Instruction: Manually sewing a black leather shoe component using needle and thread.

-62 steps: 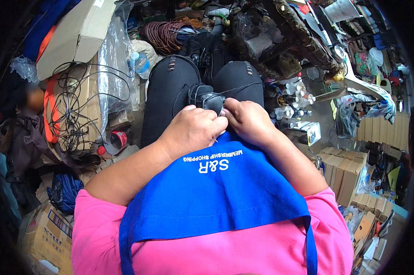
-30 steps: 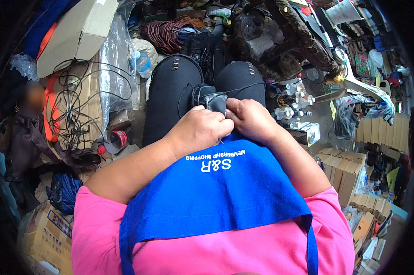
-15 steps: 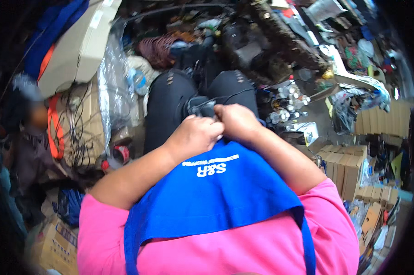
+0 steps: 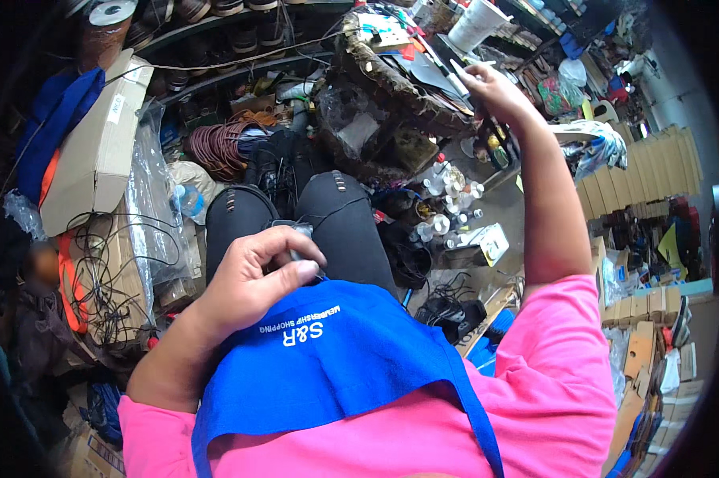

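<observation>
My left hand (image 4: 257,269) is over my lap at the top edge of the blue apron (image 4: 328,350), fingers curled and thumb folded in. A small dark-grey piece (image 4: 302,229) shows just beyond its fingers; the hand hides most of it. A thin black strand lies across my trousers near it. My right hand (image 4: 496,92) is stretched far out to the right, over the edge of a cluttered round worktop (image 4: 411,99). Its fingers are bent together by a thin whitish stick-like thing (image 4: 457,68), whose kind I cannot make out.
On the worktop stands a white bucket-like container (image 4: 479,24). Small bottles (image 4: 447,199) and a white box (image 4: 480,245) stand right of my knees. Coiled brownish cord (image 4: 224,151), cardboard (image 4: 97,151) with tangled black wires, and plastic sheeting (image 4: 148,215) lie left. Stacked cardboard (image 4: 638,175) is far right.
My right hand has left my lap and swung far out right to the worktop. My left hand stays over the lap, now alone by the dark piece. The view has shifted right.
</observation>
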A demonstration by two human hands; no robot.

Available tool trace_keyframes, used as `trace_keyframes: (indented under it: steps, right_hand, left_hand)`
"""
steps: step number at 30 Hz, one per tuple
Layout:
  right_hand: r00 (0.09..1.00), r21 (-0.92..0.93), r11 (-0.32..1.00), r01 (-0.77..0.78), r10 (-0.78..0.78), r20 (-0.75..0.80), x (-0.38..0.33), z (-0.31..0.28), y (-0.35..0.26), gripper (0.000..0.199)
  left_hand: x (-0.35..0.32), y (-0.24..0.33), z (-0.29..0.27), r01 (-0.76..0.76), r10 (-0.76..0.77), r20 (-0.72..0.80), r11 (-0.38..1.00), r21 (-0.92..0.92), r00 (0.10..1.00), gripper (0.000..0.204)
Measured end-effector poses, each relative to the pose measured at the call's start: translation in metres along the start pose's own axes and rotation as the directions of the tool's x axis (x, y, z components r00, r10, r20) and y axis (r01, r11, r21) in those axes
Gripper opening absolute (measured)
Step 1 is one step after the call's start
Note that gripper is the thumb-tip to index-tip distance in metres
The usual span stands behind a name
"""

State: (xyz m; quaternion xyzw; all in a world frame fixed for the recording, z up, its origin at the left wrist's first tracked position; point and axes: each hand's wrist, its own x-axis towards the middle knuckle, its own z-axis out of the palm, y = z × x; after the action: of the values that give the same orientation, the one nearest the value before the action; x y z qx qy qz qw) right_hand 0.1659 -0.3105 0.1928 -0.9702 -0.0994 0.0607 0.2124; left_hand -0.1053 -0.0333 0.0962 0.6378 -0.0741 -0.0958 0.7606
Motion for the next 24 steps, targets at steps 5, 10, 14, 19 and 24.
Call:
trace_keyframes:
  steps: [5, 10, 14, 19, 24]
  right_hand:
    - [0.996, -0.415, 0.907, 0.074, -0.087, -0.013, 0.103, 0.009, 0.053, 0.038]
    - [0.994, -0.585, 0.804, 0.105, -0.087, 0.059, 0.139, 0.054, 0.033, 0.039]
    - [0.985, -0.575, 0.809, 0.12, -0.17, -0.033, 0.155, 0.062, 0.035, 0.042]
    - [0.958, -0.579, 0.812, 0.068, -0.215, -0.189, 0.16, 0.047, 0.068, 0.042]
    - [0.774, -0.345, 0.823, 0.451, -0.553, -0.308, 0.059, 0.072, -0.011, 0.033]
  left_hand:
    - [0.006, 0.073, 0.02, 0.239, 0.233, 0.664, 0.808, -0.539, 0.711, 0.069]
    - [0.001, 0.049, 0.1, -0.126, 0.706, 0.251, 0.435, -0.892, 0.662, 0.092]
    - [0.001, 0.045, 0.036, 0.072, 0.635, 0.439, 0.518, -0.853, 0.636, 0.092]
    - [0.004, 0.061, -0.009, -0.053, 0.444, 0.58, 0.822, -0.567, 0.683, 0.067]
    - [-0.008, 0.02, -0.086, 0.044, 0.085, -0.335, 0.932, 0.359, 0.938, 0.038]
